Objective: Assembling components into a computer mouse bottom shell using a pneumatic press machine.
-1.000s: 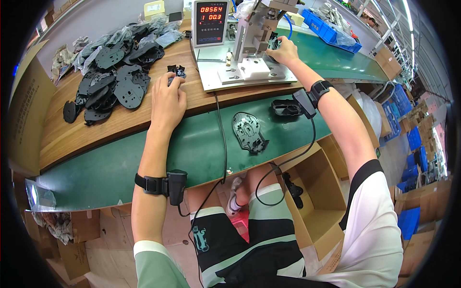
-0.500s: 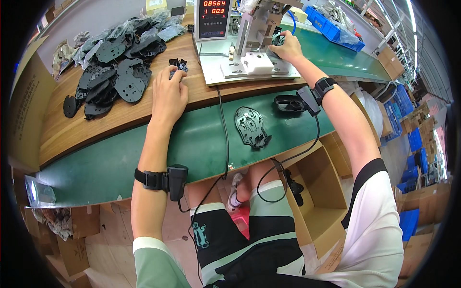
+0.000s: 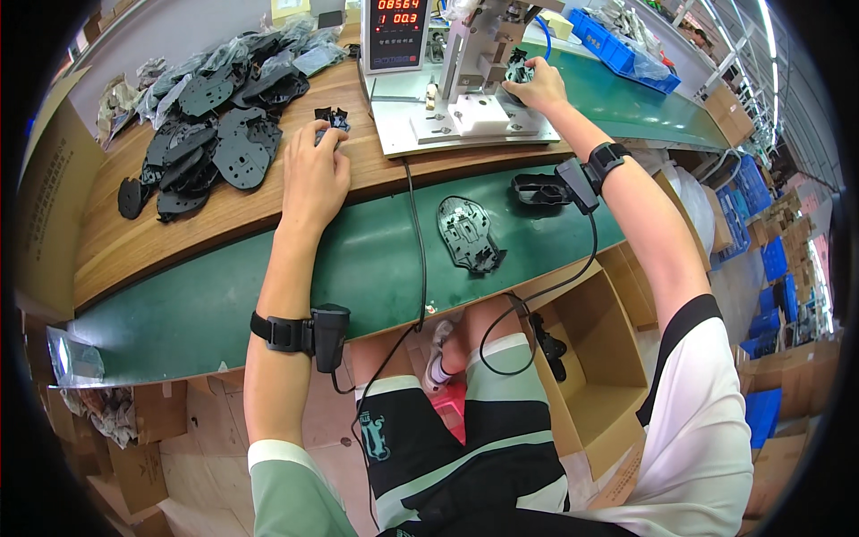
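My left hand (image 3: 315,174) rests on the wooden board, its fingers curled round a small black plastic part (image 3: 333,117) that pokes out past the fingertips. Reaching to the right side of a metal press (image 3: 470,76), my right hand (image 3: 540,87) pinches a dark moulded plastic part (image 3: 518,64). A white block (image 3: 479,116) sits on the press's base plate, close to that hand. Nearer me, on the green mat, lies a flat black plastic shell (image 3: 470,234) with its ribbed inside up. A second black shell (image 3: 539,191) is partly behind my right wrist's strapped device.
Left of the press lies a heap of black plastic plates (image 3: 219,134) with clear bags. A box with a red digital display (image 3: 396,36) stands beside the press. A black cable (image 3: 414,233) crosses the mat. An open cardboard box (image 3: 595,358) is below the edge; blue trays (image 3: 622,54) stand far right.
My right hand has shifted very slightly to the right beside the press, still gripping its part. My left hand stays in place on the small black part.
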The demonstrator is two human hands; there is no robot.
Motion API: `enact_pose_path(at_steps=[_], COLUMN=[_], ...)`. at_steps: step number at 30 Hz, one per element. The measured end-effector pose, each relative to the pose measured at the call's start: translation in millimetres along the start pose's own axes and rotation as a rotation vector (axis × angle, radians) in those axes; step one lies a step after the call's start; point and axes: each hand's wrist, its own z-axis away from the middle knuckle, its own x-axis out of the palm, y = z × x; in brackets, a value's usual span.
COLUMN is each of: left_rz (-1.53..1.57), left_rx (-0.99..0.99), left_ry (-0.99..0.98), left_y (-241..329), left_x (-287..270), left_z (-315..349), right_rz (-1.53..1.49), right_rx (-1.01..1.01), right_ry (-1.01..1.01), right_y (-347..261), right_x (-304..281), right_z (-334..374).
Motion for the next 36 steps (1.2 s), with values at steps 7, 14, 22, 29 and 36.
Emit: enact_pose_path(at_steps=[7, 14, 22, 29, 36], left_rz=[0.025, 0.327, 0.850, 0.832, 0.491], left_rx=[0.021, 0.084, -0.068, -0.072, 0.148], left_ry=[0.016, 0.021, -0.376, -0.261, -0.316], left_y=[5.6, 32.8, 67.5, 60.3, 79.5], left_x=[1.5, -20.8, -7.0, 10.2, -10.1], left_z=[-3.2, -11.6, 3.4, 6.9, 7.1], right_rz=[-0.072, -0.825, -0.572, -0.657, -0.350], right_rx=[-0.075, -0.112, -0.610, -0.770, -0.992], right_ry=[0.096, 0.299, 0.005, -0.469, -0.441], right_y=[12.3, -13.1, -84.2, -52.6, -47.1], right_x=[-1.0, -44.4, -58.8, -37.4, -22.0], right_z=[5.4, 142.8, 277.7, 245.0, 257.0])
